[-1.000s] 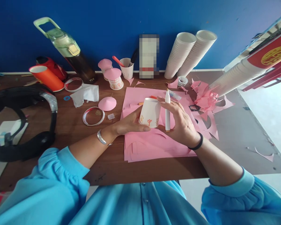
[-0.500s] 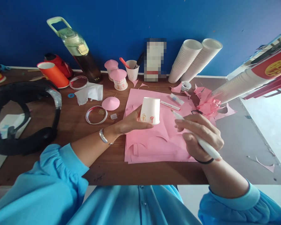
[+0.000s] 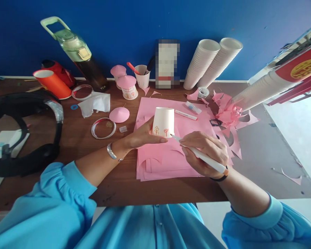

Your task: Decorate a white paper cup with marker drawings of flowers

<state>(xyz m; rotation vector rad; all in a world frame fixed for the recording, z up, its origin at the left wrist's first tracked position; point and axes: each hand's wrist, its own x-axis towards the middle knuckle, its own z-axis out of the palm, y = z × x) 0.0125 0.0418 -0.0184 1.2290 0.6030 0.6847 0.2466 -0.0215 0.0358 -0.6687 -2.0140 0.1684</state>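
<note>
An upside-down white paper cup (image 3: 163, 119) is gripped by my left hand (image 3: 142, 135), thumb along its lower rim. Small flowers in yellow-brown and red are drawn near that rim. My right hand (image 3: 206, 150) is closed around a white marker pen (image 3: 202, 155), whose tip is at the cup's lower right side; I cannot tell if it touches. Beneath both hands lies a stack of pink paper sheets (image 3: 150, 166) with cut curves. Another marker (image 3: 186, 114) and a small clear-and-white tube (image 3: 193, 107) rest on the sheets.
Decorated cups with pink cone roofs (image 3: 126, 86) stand at the back beside a cup of pens (image 3: 142, 77). A loose pink cone (image 3: 119, 114) and tape ring (image 3: 103, 128) lie left. Tall cup stacks (image 3: 202, 64), a bottle (image 3: 80, 55) and black headgear (image 3: 54, 138) surround the area.
My right hand has moved left, bringing the marker tip from open space to the cup's lower right edge. My left hand still holds the cup. The whole view has shifted slightly.
</note>
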